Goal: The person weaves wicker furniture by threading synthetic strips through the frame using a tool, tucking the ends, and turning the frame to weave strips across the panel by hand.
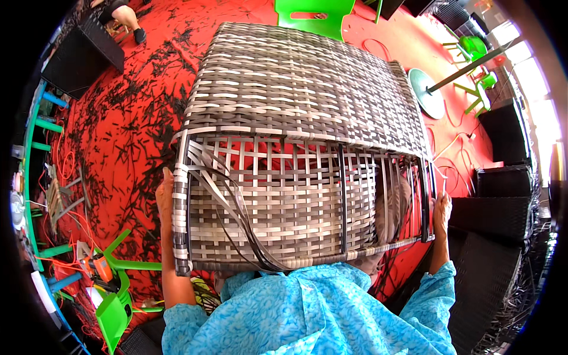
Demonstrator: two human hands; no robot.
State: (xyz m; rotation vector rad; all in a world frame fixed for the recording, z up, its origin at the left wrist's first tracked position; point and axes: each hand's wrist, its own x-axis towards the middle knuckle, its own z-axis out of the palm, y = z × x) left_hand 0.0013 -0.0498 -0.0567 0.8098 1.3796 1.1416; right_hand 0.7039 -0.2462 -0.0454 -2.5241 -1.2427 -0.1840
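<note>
A large, half-woven wicker furniture frame in mottled grey and brown fills the middle, resting against my lap. Its far panel is tightly woven, while the near panel has open gaps where bare dark bars show. Loose flat strips hang in a bundle from its left corner, and more strands run lengthwise at the right. My left hand grips the left edge, its fingers partly hidden behind it. On the opposite edge, my right hand is closed around the side of the frame.
Dark strip scraps litter the red floor at left. Green chairs stand beyond the frame and at lower left. A round-based pole rises at right, near black woven pieces. Another person's leg shows at upper left.
</note>
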